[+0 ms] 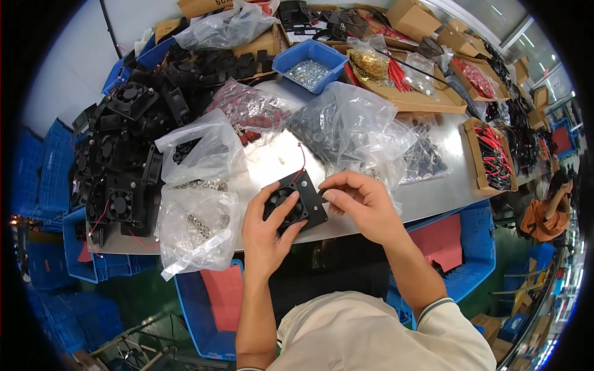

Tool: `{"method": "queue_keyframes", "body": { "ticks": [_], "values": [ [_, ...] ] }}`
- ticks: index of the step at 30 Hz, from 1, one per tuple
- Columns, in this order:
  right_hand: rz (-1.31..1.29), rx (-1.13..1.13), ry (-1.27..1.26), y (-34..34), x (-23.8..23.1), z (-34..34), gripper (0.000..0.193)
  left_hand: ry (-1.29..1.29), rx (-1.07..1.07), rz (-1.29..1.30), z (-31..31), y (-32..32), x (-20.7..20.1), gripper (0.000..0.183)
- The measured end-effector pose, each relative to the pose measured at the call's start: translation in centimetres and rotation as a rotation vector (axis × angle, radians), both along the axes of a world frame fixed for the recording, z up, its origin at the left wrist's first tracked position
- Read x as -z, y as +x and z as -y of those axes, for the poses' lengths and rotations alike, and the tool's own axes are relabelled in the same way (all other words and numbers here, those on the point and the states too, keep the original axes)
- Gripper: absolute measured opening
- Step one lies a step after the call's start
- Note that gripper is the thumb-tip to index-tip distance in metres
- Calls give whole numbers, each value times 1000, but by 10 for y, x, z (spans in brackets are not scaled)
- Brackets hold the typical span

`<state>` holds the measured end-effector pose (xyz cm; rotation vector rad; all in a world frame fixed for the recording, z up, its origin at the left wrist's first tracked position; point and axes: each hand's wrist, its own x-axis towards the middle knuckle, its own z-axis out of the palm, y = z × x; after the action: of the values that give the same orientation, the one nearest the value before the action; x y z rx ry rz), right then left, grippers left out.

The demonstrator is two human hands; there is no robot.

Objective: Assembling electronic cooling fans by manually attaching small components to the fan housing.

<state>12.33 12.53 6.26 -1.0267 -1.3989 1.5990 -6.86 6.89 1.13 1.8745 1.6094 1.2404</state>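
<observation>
A small black cooling fan on a square black plate [316, 208] is held at the table's front edge by my left hand [267, 226], its fingers spread over the fan's face. A thin red wire [302, 162] rises from the plate's top. Several shiny screw heads dot the plate's right part. My right hand [364, 204] pinches a small dark piece [323, 194] against the plate's right edge; its kind is too small to make out. Clear bags of small metal parts [201, 226] lie to the left of my left hand.
Many black fans [117, 151] are heaped at the left. A large bag of dark parts [346, 123] lies beyond my hands, near a blue bin of screws [309, 73]. Cardboard trays hold red wires [493, 154]. Blue crates [207, 309] stand below the table edge; another person [546, 213] sits far right.
</observation>
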Motion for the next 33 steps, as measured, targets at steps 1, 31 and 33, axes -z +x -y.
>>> {"method": "queue_keyframes", "body": {
  "ticks": [1,31,33],
  "values": [
    [42,-12,-4,1,3,-1,15,-8,-5,-9,0,0,0,54],
    [487,-41,509,4,14,14,10,-19,-22,28,1,4,3,51],
    [439,-29,493,25,-5,10,14,-8,-30,34,2,0,4,51]
  ]
}}
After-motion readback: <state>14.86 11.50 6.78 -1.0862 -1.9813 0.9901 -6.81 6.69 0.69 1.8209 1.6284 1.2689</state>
